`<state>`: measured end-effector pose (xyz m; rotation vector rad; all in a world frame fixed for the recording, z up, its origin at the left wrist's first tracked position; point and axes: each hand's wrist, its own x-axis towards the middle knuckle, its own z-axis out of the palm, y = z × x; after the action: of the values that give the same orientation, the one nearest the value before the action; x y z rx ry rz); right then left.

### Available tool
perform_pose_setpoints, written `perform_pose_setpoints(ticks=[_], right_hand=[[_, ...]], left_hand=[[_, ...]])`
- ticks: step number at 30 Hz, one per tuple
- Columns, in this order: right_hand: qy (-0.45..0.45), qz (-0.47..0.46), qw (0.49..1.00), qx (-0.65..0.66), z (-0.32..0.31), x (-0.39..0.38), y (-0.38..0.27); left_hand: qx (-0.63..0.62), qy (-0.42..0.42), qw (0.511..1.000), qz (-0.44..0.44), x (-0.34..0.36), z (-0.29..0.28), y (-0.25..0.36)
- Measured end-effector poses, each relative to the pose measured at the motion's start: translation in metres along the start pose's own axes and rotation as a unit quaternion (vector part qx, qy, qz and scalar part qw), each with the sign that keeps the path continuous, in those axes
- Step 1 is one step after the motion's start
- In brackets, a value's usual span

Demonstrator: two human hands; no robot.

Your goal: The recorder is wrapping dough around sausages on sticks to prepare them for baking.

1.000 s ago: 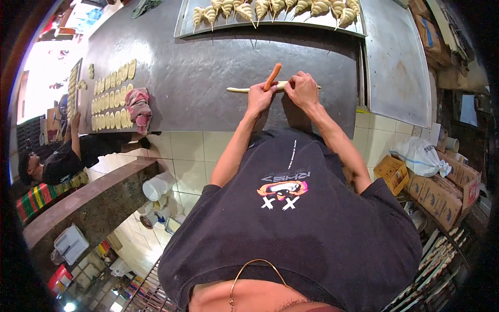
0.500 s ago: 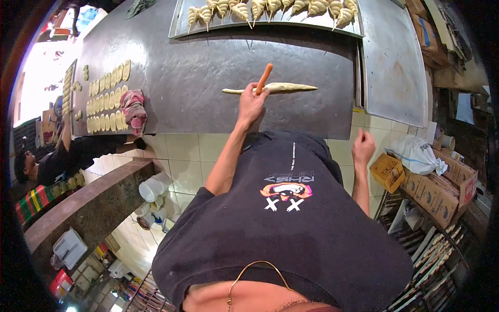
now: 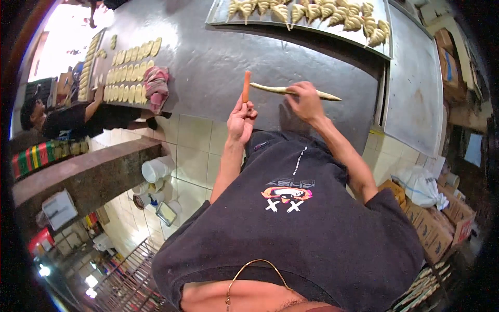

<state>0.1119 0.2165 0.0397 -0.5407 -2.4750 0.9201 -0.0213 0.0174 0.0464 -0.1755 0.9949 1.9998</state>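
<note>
My left hand (image 3: 241,120) is closed around the lower end of a slim orange sausage (image 3: 247,86), which points up and away over the table's near edge. To the right, a long pale dough strip (image 3: 271,89) with tapering ends lies across the dark metal table. My right hand (image 3: 307,102) has its curled fingers on the right half of that strip, hiding part of it. The strip's left end lies close beside the sausage, a small gap between them.
A metal tray (image 3: 306,30) of coiled dough pieces stands at the far side. Rows of flat dough ovals (image 3: 125,93) lie at left beside a pink cloth (image 3: 156,87). Another person (image 3: 67,118) works at the far left. A metal sheet (image 3: 414,78) lies right; boxes (image 3: 425,229) stand below.
My right hand has come up from beside my body onto the dough strip. My left hand has moved off the strip, still holding the sausage. The view has shifted left.
</note>
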Motion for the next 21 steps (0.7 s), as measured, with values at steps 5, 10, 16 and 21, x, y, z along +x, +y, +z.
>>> perform_pose_setpoints(ticks=[5, 10, 16, 21], right_hand=[[0.008, -0.073, 0.997, -0.017, 0.077, 0.051, -0.016], [-0.057, 0.048, 0.987, 0.141, 0.088, 0.060, -0.023], [-0.063, 0.052, 0.969, 0.234, 0.024, 0.025, -0.048], [-0.018, 0.014, 0.987, 0.157, 0.014, 0.021, -0.037]], left_hand=[[-0.057, 0.047, 0.997, -0.027, -0.005, -0.026, -0.016], [-0.093, 0.104, 0.989, -0.055, -0.001, -0.024, -0.031], [0.193, 0.089, 0.976, 0.038, 0.007, 0.017, -0.022], [0.270, 0.039, 0.959, 0.080, 0.014, 0.039, -0.025]])
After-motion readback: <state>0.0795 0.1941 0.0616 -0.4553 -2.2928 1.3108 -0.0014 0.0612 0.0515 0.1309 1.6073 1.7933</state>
